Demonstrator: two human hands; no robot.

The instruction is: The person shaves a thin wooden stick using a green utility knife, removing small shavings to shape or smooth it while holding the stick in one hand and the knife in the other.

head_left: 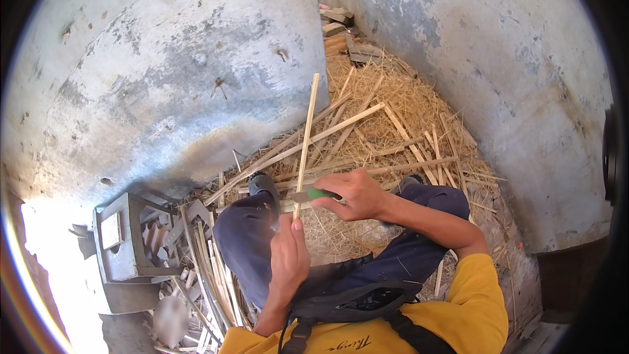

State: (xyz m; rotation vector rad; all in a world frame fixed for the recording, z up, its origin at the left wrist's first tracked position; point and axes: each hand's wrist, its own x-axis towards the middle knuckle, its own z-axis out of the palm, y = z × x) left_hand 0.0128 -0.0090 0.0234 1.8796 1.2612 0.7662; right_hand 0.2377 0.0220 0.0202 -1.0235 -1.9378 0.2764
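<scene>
In my left hand (pixel 290 254), fingers wrapped round its lower end, a long pale wooden strip (pixel 307 137) stands slanting away from me. It may be split bamboo; I cannot tell. My right hand (pixel 357 195) is closed on the green handle of a knife (pixel 316 193). The knife's blade points left and lies across the strip, just above my left fingers. Both hands are over the gap between my bent knees, in dark trousers (pixel 246 242).
Straw and shavings (pixel 406 101) cover the floor ahead, with several loose strips (pixel 347 121) across them. Wood pieces (pixel 337 19) lie in the far corner between two worn walls (pixel 216 46). A grey box-like frame (pixel 128 242) stands at left, beside more strips (pixel 213 269).
</scene>
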